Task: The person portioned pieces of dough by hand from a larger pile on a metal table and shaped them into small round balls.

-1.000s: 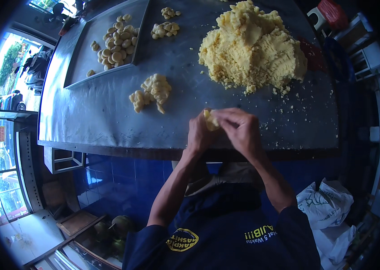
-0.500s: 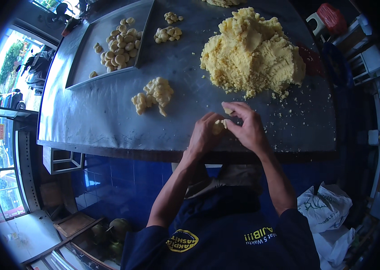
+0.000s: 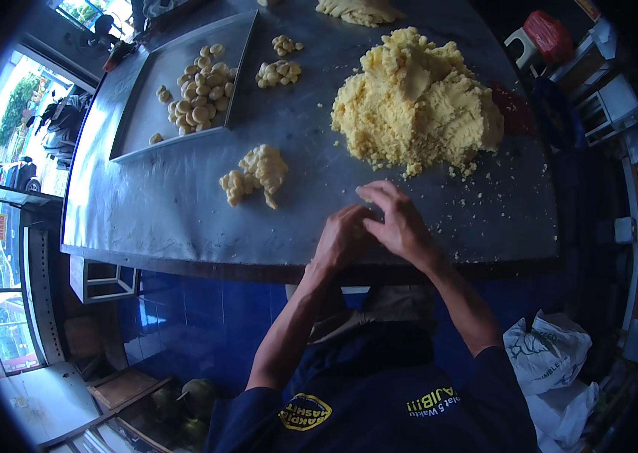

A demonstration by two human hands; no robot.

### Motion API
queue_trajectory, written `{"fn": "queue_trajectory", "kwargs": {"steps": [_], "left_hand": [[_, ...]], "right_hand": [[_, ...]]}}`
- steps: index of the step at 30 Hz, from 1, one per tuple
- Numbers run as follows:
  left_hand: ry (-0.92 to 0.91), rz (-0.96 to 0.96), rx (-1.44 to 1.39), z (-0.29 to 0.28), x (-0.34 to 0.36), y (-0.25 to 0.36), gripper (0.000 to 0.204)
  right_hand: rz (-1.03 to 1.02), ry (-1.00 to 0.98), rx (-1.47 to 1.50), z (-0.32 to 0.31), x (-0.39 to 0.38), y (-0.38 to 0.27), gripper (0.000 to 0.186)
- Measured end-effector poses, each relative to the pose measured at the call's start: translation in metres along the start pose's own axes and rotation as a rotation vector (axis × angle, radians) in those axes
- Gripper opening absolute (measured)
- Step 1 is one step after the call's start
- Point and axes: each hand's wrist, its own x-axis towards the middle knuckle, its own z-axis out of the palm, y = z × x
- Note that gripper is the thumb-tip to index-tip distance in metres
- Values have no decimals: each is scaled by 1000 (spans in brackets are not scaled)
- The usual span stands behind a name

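My left hand [image 3: 344,237] is curled, palm inward, just over the near edge of the metal table. Its fingers are closed round a small piece of pale dough that the knuckles now hide. Close against it, my right hand [image 3: 400,228] bends its fingers and thumb toward the left palm; whatever sits between its fingertips is mostly covered. Beyond the hands rises a big crumbly mound of yellow filling [image 3: 418,109]. To the left of the mound lies a cluster of small pale dough pieces [image 3: 262,170], stuck together.
A shallow metal tray [image 3: 172,145] with rounded dough balls [image 3: 199,94] stands at the far left. Two smaller dough clusters, one of them here [image 3: 279,73], lie beside it. A larger dough slab [image 3: 360,10] rests at the back. Crumbs [image 3: 477,200] dot the table's right side.
My right hand has closed in over the left, and the dough and yellow bit seen between them are now hidden. The view has shifted slightly, so the table's things sit a little lower.
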Motion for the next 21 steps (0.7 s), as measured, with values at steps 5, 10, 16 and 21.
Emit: {"fn": "queue_trajectory", "kwargs": {"steps": [5, 10, 16, 21], "left_hand": [[117, -127, 20, -5, 7, 12, 23], [56, -468, -343, -4, 6, -4, 39], [144, -252, -455, -4, 7, 12, 38], [-94, -263, -260, -21, 3, -3, 30]], "right_hand": [[22, 361, -423, -33, 37, 12, 50], [-82, 484, -902, -34, 64, 62, 50], [-136, 461, -918, -28, 59, 72, 29], [-115, 495, -878, -20, 44, 74, 14]]}}
